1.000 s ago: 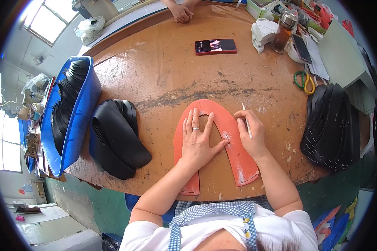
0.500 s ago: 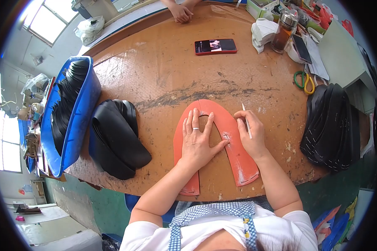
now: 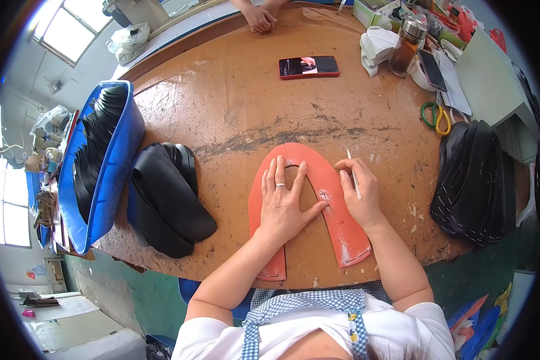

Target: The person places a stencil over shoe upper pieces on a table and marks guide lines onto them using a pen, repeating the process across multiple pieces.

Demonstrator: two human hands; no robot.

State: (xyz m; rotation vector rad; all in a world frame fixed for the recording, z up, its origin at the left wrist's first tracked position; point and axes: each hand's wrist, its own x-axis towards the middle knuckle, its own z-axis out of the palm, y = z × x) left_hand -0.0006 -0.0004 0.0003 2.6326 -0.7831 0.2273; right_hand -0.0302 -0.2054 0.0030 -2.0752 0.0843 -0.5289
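A red U-shaped template (image 3: 340, 223) lies flat on the brown worktable, with small slots and white smudges along its right arm. My left hand (image 3: 280, 201) is spread on its left side and curve, pressing with a flat palm, the thumb reaching across the gap to the right arm. At the template's right edge, my right hand (image 3: 361, 195) pinches a thin white marking pen (image 3: 356, 180); the pen's pointed end is directed up and away from the template. Whether black material lies under the template cannot be seen.
Folded black pieces (image 3: 168, 201) lie left, beside a blue bin (image 3: 135, 123) of black pieces. Black pieces with white marks (image 3: 471, 186) are stacked right. Scissors (image 3: 436, 119), a red-edged phone (image 3: 309, 67) and a glass bottle (image 3: 407, 48) stand farther back. Another person's hands (image 3: 261, 19) rest at the far edge.
Both hands, the pen and the template stay in place. Only the picture on the red-edged phone's screen differs slightly.
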